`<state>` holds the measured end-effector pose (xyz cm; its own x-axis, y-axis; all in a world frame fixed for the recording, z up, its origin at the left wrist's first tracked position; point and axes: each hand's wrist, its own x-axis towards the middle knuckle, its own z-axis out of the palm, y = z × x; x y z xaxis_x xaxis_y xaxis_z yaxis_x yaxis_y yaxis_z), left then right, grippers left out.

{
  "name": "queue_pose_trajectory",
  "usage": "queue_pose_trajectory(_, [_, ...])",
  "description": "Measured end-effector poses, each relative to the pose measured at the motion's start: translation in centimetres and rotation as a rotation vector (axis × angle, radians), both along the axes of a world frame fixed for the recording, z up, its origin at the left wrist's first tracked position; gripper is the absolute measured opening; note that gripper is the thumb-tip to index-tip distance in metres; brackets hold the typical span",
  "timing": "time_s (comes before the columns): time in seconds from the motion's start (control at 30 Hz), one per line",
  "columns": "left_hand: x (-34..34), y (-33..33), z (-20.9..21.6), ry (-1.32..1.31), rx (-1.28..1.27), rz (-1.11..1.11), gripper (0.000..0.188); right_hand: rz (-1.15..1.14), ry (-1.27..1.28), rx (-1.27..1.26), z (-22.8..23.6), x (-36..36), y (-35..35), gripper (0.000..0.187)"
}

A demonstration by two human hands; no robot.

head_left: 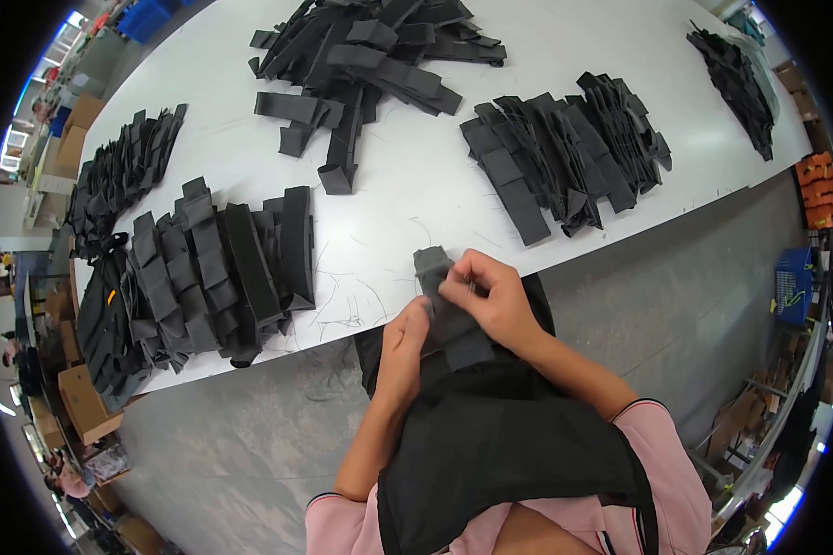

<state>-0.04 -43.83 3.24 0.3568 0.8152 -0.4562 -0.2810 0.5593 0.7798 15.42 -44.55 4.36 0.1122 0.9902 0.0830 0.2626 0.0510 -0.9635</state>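
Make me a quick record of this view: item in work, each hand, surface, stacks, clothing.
item: flat black fabric strip
left hand: holding the strip's left edge
right hand: fingers curled over its upper part; blurred, grip unclear
surface: white smooth table, dark thread bits scattered
far middle: jumbled heap of black fabric strips
right: row of folded black strips
clothing: black cloth apron, pink short-sleeved top
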Motion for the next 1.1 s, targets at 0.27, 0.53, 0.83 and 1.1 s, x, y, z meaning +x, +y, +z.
queue_pose_trajectory(0.27, [-0.3,1.3,-1.8,0.167,-0.128,0.025,0.027,-0.106,0.428,-0.428,-2.7,-0.8,-0.5,0.016])
queue_pose_trajectory(0.53, [-0.4,1.6,-1.4,0.161,-0.129,0.083,0.030,-0.031,-0.042,-0.140,-1.2,1.3,-5.5,0.027])
queue_pose_trajectory(0.83, [-0.1,0.9,-0.8,0.223,0.077,0.094,0.029,0.074,-0.256,0.008,1.0,1.3,-4.2,0.025])
queue_pose_trajectory(1.1, [-0.1,0.8,-0.8,0.292,0.156,0.112,0.029,0.094,-0.531,0.179,1.3,1.5,-4.4,0.024])
